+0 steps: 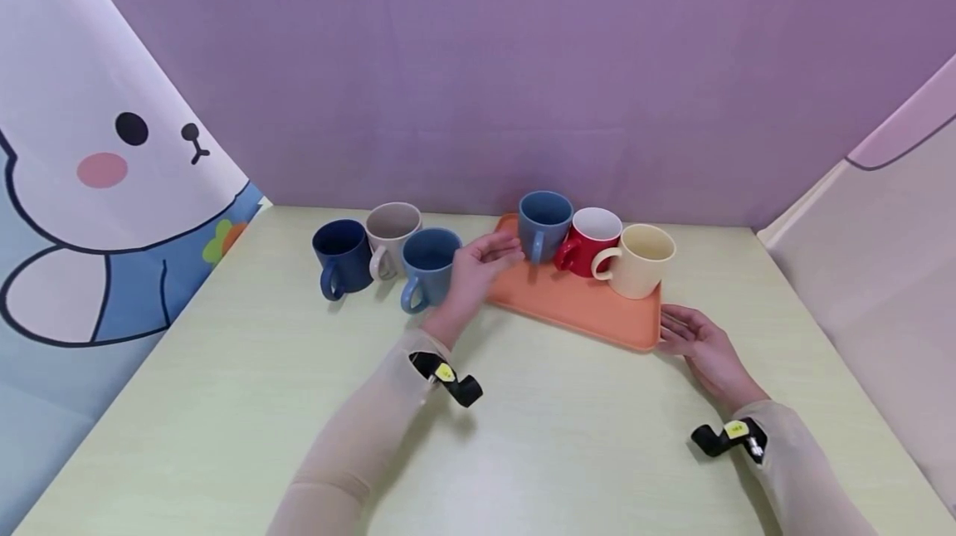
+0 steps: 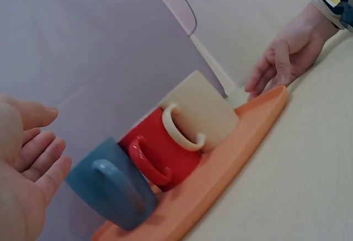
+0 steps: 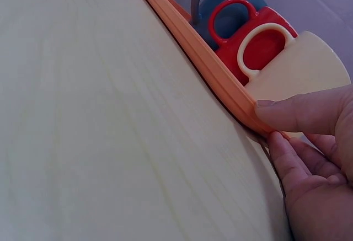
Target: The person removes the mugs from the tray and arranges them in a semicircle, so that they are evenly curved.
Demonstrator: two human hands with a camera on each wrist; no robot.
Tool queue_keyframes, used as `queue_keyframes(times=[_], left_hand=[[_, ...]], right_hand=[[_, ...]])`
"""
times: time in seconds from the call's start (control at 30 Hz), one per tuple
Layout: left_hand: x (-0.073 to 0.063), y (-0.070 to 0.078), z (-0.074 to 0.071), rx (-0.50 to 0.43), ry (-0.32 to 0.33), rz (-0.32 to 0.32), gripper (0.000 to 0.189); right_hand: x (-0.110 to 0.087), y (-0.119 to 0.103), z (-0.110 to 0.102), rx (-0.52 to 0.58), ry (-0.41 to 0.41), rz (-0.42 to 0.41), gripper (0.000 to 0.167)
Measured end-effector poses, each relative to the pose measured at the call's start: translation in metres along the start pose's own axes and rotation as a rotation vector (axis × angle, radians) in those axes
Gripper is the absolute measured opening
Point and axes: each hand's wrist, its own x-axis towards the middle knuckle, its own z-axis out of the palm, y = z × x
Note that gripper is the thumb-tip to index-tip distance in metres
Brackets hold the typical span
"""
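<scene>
1. The tray (image 1: 575, 304) lies right of centre in the head view, its back edge near the wall (image 1: 478, 88). The right hand (image 1: 705, 353) seems to pinch its near right corner, thumb over the rim and fingers low against the edge. If that corner alone were raised, the tray would probably tilt and its mugs slide left.
2. The left hand (image 1: 474, 279) holds nothing; its fingers are loosely extended, close together, near the tray's left end. Whether they touch the blue mug (image 1: 556, 233) on the tray cannot be told; a careless sweep could catch its handle.
3. The left wrist passes just beside the loose blue mug (image 1: 435, 275), left of centre; pulling back low might knock it into the grey mug (image 1: 402, 246) or the navy mug (image 1: 353, 264).
4. The cream mug (image 1: 644, 269) stands close to the tray's right edge, so a jerk leftward could tip it over the low rim.
5. The cream handle overlaps the red mug (image 1: 588, 252); a jolt could make them knock together.
</scene>
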Motion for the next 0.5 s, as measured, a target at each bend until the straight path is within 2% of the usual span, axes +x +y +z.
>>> queue_keyframes(times=[0.33, 0.5], left_hand=[[0.014, -0.03, 0.016, 0.122, 0.053, -0.044, 0.037], [0.023, -0.04, 0.025, 0.148, 0.09, -0.13, 0.036]], right_hand=[[-0.001, -0.002, 0.001, -0.023, 0.01, 0.015, 0.051], [-0.001, -0.002, 0.001, -0.014, 0.004, 0.01, 0.051]])
